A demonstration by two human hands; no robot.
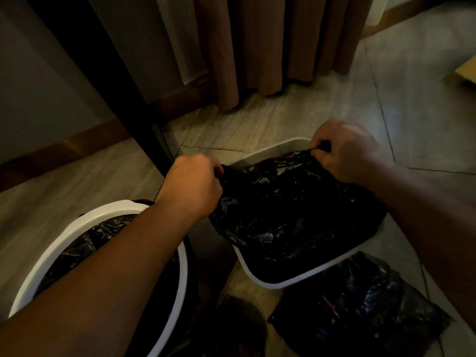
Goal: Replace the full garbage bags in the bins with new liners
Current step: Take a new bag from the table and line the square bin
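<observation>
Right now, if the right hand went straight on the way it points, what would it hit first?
Likely the far rim of the white bin, just ahead of the right hand, which pinches the black liner; depth is unclear.

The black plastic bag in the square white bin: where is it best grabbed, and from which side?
At its loose top edge, from above, at two spots. The black plastic bag is floppy and crumpled over the square white plastic bin, so only the bunched edge gives a firm hold. The left hand and right hand pinch it there, at the far rim.
</observation>
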